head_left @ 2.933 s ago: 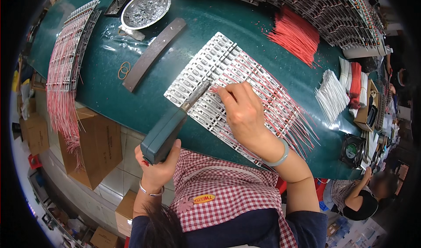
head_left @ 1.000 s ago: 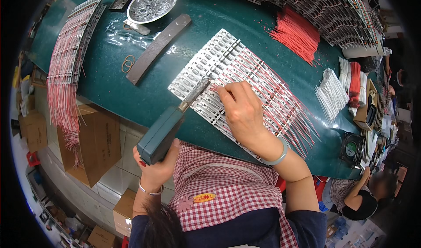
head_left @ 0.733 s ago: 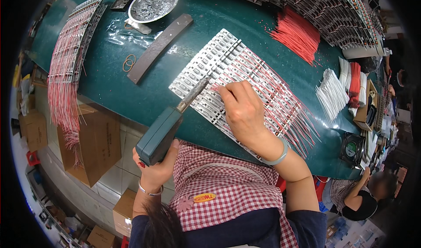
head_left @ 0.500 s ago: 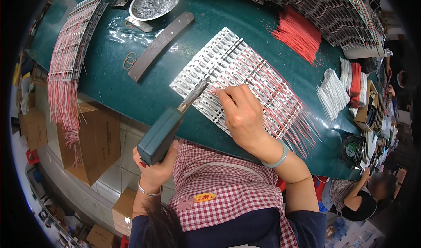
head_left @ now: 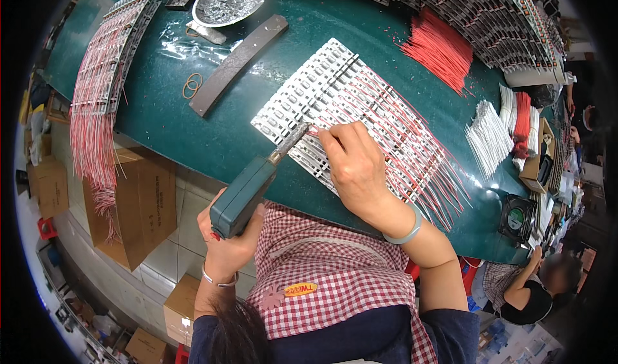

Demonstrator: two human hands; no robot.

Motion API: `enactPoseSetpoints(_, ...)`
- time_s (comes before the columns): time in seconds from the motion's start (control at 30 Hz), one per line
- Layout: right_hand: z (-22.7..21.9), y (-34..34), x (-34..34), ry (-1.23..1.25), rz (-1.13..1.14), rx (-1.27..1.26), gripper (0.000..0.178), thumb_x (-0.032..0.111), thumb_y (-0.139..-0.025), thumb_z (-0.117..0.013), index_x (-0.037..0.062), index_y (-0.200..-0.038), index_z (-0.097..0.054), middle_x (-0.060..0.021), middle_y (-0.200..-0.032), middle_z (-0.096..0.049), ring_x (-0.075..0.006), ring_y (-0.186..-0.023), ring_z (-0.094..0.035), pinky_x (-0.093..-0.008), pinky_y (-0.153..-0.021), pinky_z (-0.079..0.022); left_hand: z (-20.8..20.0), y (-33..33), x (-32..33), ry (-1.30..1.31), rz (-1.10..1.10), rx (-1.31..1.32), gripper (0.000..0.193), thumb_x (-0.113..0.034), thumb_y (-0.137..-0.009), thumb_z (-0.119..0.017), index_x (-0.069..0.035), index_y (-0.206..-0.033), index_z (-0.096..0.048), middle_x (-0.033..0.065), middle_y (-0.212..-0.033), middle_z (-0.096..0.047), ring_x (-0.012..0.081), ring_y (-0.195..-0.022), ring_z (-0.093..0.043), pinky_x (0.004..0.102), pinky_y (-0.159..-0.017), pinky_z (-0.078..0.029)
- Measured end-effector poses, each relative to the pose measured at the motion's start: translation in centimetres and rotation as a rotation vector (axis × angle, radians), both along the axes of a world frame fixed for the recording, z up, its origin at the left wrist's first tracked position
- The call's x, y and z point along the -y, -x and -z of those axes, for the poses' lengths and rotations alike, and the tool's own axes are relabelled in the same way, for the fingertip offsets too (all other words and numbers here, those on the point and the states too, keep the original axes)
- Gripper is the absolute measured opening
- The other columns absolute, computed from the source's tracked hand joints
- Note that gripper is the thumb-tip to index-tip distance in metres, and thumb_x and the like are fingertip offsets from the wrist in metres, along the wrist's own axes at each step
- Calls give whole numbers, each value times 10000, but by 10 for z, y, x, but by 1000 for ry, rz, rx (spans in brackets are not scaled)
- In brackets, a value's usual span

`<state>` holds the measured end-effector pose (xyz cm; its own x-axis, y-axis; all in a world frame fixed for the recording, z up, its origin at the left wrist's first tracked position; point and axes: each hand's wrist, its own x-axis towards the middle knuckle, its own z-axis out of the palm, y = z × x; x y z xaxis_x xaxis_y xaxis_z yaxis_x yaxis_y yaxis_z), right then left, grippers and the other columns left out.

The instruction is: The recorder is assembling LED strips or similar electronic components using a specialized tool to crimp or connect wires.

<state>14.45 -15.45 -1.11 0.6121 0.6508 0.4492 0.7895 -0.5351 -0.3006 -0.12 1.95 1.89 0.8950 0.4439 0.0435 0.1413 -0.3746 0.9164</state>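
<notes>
From my remote feed I had a green tabletop (head_left: 164,129). White wired panel (head_left: 325,80) lay under the right hand (head_left: 356,165); red wire pile (head_left: 441,51) ahead-right of it, white wire pile (head_left: 487,138) and black fan (head_left: 517,219) rightward. Ahead of the left hand (head_left: 235,240) sat a dark bar (head_left: 239,64), rubber bands (head_left: 185,88), metal bowl (head_left: 224,25). Farther left, wired panels (head_left: 106,74) overhung the edge.

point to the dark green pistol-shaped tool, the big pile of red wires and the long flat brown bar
Dark green pistol-shaped tool (head_left: 242,197), head view: body side.
Big pile of red wires (head_left: 441,52), head view: its middle.
Long flat brown bar (head_left: 237,66), head view: its middle.
</notes>
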Motion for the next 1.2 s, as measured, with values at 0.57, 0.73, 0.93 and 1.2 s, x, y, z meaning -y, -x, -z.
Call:
enactPoseSetpoints(0.57,-1,1,-2,-16,36,-14,232,-39,-726,-643,-6,-954,-668,-83,-855,-594,-235,-767,-571,-337,-597,-484,4,13,2,19,-142,10,166,-58,-733,-745,14,-877,-703,71,-710,-690,127,-571,-634,248,-557,-491)
enactPoseSetpoints(0.73,-2,1,-2,-2,36,-26,243,-38,-718,-640,0,-957,-670,-84,-861,-597,-238,-771,-571,-340,-603,-488,6,4,2,33,-56,86,152,13,-730,-732,28,-874,-689,83,-757,-685,128,-615,-640,242,-567,-482)
enactPoseSetpoints(0.93,-1,2,-2,-11,40,-31,257,-42,-711,-631,-1,-961,-669,-85,-864,-596,-240,-778,-571,-342,-611,-487,1,0,2,-6,6,33,160,52,-731,-703,43,-888,-672,91,-784,-664,144,-649,-642,250,-588,-483)
enactPoseSetpoints(1.2,-2,1,-2,-26,35,-35,264,-51,-707,-625,-5,-963,-666,-88,-859,-590,-240,-779,-569,-342,-616,-485,6,14,-1,73,-71,-23,195,44,-737,-710,42,-928,-673,83,-829,-674,135,-670,-639,251,-593,-488)
